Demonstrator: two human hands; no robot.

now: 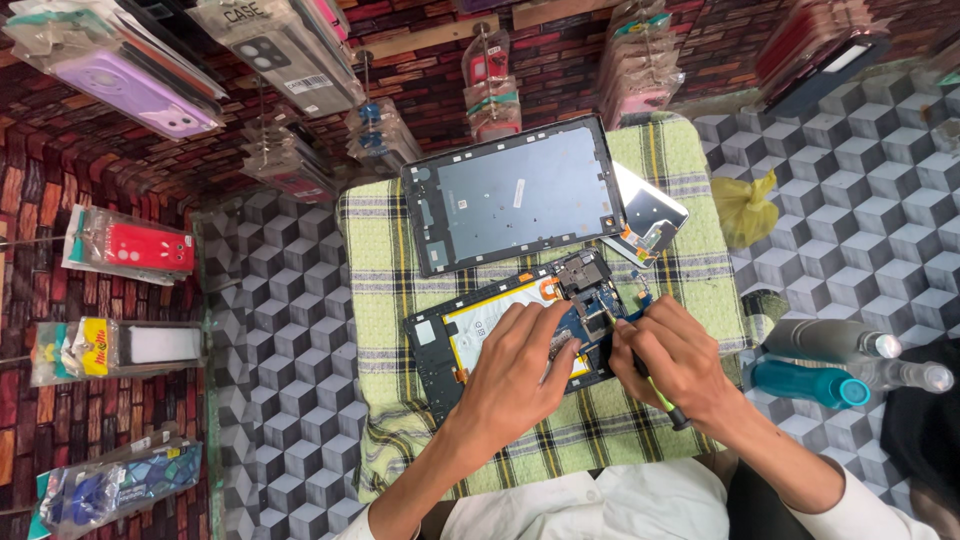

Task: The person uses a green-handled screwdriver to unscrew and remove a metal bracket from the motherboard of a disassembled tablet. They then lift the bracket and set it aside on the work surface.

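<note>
Pressing opened tablet [500, 335], left hand [520, 370] fingers flat, released; right hand [672, 358] fingers grasping screwdriver [668, 407].

The checked cloth [400, 330] lies bare along its left strip and along the near edge below the opened tablet [470, 335]. Toward the far side, the back cover [515, 195] fills the middle, with a small screen part [650, 220] just beside it on the right. Bottles [840, 365] crowd the right flank, near the right hand [675, 360]. Hanging cases [490, 95] block the far wall.
</note>
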